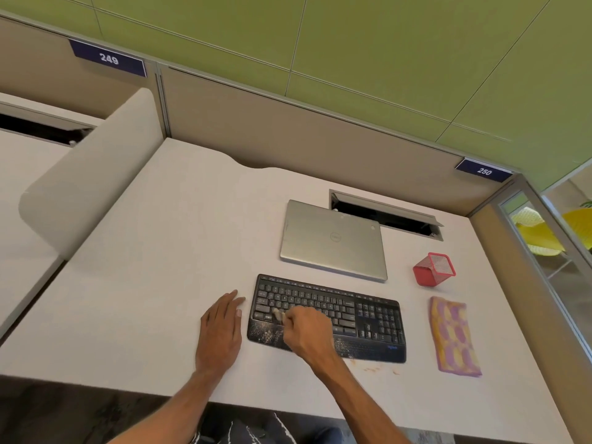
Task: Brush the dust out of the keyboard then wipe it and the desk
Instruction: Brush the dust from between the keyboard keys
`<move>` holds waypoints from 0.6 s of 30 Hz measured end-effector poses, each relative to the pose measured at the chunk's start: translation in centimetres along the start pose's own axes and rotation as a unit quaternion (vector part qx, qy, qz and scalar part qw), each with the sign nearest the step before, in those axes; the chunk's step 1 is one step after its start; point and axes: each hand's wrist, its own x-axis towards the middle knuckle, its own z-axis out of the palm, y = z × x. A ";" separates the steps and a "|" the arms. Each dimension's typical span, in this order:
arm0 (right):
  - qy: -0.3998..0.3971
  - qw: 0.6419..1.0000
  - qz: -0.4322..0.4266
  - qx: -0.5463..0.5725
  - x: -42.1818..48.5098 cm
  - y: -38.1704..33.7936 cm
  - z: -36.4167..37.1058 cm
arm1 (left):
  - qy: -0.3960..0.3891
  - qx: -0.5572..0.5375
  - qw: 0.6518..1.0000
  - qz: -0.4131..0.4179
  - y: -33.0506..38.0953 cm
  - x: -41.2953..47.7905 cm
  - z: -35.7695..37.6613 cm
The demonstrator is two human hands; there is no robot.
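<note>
**Supervisor:** Report both grips, left to right.

**Operator:**
1. My left grip (221, 325) lies flat on the worktop (144, 283) with fingers straight, holding nothing. It is just beside the left end of the keyboard (368, 315). I cannot tell whether a fingertip touches the casing. I judge it to be a stop that braces the keyboard against sliding left under the strokes.
2. My right grip (307, 328) is curled round a small brush (278, 314). The bristles are down on the left key block, just behind the dusty palm rest (266, 333).

**Supervisor:** Location of the task items?

**Operator:** The keyboard sits near the front edge of the worktop, right of centre and slightly skewed to that edge. Brown specks (373, 368) mark the worktop just off the keyboard's front edge. The cloth (453, 336) lies folded near the front right corner, apart from the keyboard. I judge that wiping has not yet started.

**Supervisor:** Clearances?

**Operator:** The left half of the worktop is open room as far as the padded divider (83, 187). A closed laptop (333, 240) lies just behind the keyboard. A red mesh cup (434, 269) stands to the right of the laptop, behind the cloth. I expect strokes toward the back edge would push dust against the laptop. Strokes toward the front edge have free run across the palm rest. For the wipe, I advise lifting the laptop and cup clear first.
</note>
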 end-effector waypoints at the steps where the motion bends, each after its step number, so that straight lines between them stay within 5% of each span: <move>1: 0.004 1.000 0.008 0.003 0.2 0.1 -0.1 | -0.001 -0.002 1.000 0.000 0.0 0.0 0.0; 18: -0.019 0.997 0.040 0.055 0.1 -1.0 0.9 | 0.001 -0.017 1.000 -0.004 -0.2 0.1 -0.1</move>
